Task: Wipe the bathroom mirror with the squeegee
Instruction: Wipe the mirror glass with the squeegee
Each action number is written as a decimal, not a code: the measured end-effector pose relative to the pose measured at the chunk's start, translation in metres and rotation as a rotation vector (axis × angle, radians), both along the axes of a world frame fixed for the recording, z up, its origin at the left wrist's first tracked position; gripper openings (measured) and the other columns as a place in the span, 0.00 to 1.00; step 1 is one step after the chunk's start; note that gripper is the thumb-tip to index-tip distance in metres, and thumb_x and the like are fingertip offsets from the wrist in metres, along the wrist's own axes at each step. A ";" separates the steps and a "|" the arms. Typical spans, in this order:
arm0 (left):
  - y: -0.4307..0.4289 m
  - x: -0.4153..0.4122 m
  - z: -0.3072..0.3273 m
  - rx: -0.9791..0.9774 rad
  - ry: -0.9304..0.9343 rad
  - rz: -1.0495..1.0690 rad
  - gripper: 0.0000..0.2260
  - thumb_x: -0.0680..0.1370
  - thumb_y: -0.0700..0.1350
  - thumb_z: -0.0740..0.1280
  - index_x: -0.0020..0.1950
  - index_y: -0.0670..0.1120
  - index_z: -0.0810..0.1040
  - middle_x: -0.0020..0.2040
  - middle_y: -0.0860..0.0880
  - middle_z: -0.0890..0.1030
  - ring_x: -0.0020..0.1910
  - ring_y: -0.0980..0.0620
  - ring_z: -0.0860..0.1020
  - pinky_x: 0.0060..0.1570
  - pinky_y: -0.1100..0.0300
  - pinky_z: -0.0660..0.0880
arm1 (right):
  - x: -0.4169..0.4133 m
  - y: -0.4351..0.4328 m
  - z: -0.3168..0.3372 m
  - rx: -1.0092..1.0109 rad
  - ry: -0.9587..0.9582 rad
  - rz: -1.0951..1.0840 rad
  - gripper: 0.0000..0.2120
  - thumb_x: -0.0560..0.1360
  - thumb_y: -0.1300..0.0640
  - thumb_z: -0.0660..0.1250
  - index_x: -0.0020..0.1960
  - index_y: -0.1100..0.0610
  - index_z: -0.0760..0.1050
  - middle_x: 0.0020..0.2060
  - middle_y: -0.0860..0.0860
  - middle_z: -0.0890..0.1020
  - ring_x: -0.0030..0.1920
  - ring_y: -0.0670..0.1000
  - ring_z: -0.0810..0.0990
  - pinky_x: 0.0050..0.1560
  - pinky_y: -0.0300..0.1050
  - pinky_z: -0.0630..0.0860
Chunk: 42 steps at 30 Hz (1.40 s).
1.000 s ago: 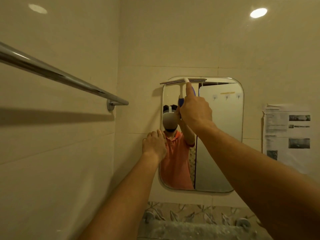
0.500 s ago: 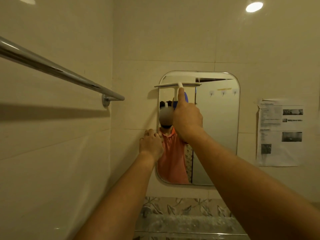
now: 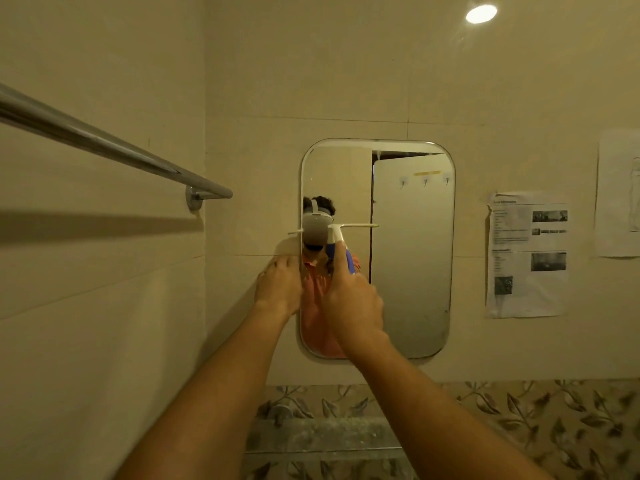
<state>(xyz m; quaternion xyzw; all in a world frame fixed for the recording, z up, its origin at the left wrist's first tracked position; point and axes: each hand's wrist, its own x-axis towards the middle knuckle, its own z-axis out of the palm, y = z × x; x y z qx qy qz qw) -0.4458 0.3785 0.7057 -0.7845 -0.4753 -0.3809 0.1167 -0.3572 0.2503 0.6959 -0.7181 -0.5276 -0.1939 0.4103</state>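
Squeegee (image 3: pixel 356 225) on mirror (image 3: pixel 412 258), right hand (image 3: pixel 353 304) gripping

Dim, warm yellow light is filling the room. A round lamp is glaring as a bright oval glare spot (image 3: pixel 481 13) on the glossy wall tiles at the upper right. The towel rail (image 3: pixel 104 143) is casting a broad dark band of shadow across the left wall beneath it. The squeegee (image 3: pixel 336 233) is throwing a soft shadow on the tile just beside the left edge of the mirror (image 3: pixel 412 265), whose lower right corner is showing faint smears. The wide lens is bowing the tile seams toward the picture's edges. The print on the paper sheet (image 3: pixel 526 254) is blurring beyond reading, and the forearms (image 3: pixel 214 393) along the bottom edge are looking soft.
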 end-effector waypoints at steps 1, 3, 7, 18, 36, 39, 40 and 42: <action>-0.002 -0.001 0.001 0.000 -0.031 0.003 0.16 0.81 0.45 0.61 0.68 0.45 0.70 0.64 0.43 0.76 0.61 0.44 0.76 0.59 0.50 0.75 | 0.000 -0.001 -0.006 -0.032 0.005 0.000 0.37 0.84 0.50 0.60 0.82 0.44 0.38 0.49 0.56 0.77 0.38 0.50 0.76 0.35 0.46 0.77; -0.007 -0.002 0.001 -0.018 -0.095 0.012 0.15 0.82 0.45 0.59 0.68 0.43 0.68 0.62 0.41 0.77 0.59 0.43 0.77 0.57 0.50 0.75 | 0.000 -0.006 -0.015 -0.095 0.029 0.016 0.40 0.84 0.49 0.61 0.82 0.43 0.34 0.53 0.58 0.76 0.41 0.51 0.75 0.38 0.47 0.74; -0.014 -0.006 0.005 -0.053 -0.177 0.007 0.21 0.81 0.44 0.61 0.73 0.44 0.62 0.64 0.40 0.76 0.61 0.41 0.76 0.56 0.49 0.75 | 0.000 -0.009 -0.034 -0.199 0.051 0.002 0.49 0.80 0.47 0.68 0.80 0.41 0.30 0.54 0.57 0.77 0.42 0.52 0.75 0.38 0.46 0.76; -0.008 0.000 0.008 0.005 0.013 0.077 0.30 0.81 0.45 0.61 0.80 0.50 0.54 0.74 0.40 0.65 0.71 0.41 0.67 0.67 0.49 0.70 | 0.034 -0.038 0.057 0.118 -0.024 0.065 0.32 0.85 0.53 0.58 0.81 0.43 0.43 0.35 0.51 0.77 0.29 0.49 0.75 0.28 0.45 0.77; -0.001 0.005 0.013 -0.011 0.129 0.123 0.32 0.82 0.51 0.58 0.81 0.42 0.47 0.75 0.36 0.62 0.73 0.39 0.64 0.67 0.47 0.70 | 0.026 0.011 0.155 0.108 -0.160 -0.012 0.39 0.82 0.61 0.62 0.83 0.47 0.42 0.45 0.58 0.77 0.39 0.54 0.78 0.41 0.52 0.82; -0.001 0.002 0.012 0.005 0.133 0.133 0.32 0.82 0.50 0.58 0.81 0.42 0.46 0.75 0.36 0.62 0.73 0.39 0.65 0.68 0.48 0.69 | 0.026 0.016 0.138 0.095 -0.165 -0.035 0.41 0.81 0.61 0.64 0.82 0.47 0.41 0.44 0.58 0.78 0.37 0.54 0.79 0.39 0.52 0.82; 0.000 0.002 0.011 -0.001 0.121 0.131 0.32 0.82 0.50 0.58 0.81 0.43 0.46 0.75 0.36 0.62 0.73 0.39 0.66 0.69 0.49 0.69 | 0.026 0.016 0.131 0.087 -0.168 -0.044 0.42 0.80 0.61 0.65 0.82 0.47 0.40 0.44 0.58 0.78 0.37 0.54 0.79 0.38 0.52 0.82; 0.000 0.000 0.010 -0.008 0.076 0.108 0.33 0.82 0.49 0.60 0.81 0.43 0.46 0.74 0.37 0.64 0.71 0.40 0.67 0.68 0.49 0.68 | 0.028 0.018 0.116 0.088 -0.175 -0.049 0.43 0.80 0.61 0.66 0.82 0.47 0.40 0.43 0.57 0.78 0.35 0.54 0.78 0.36 0.51 0.81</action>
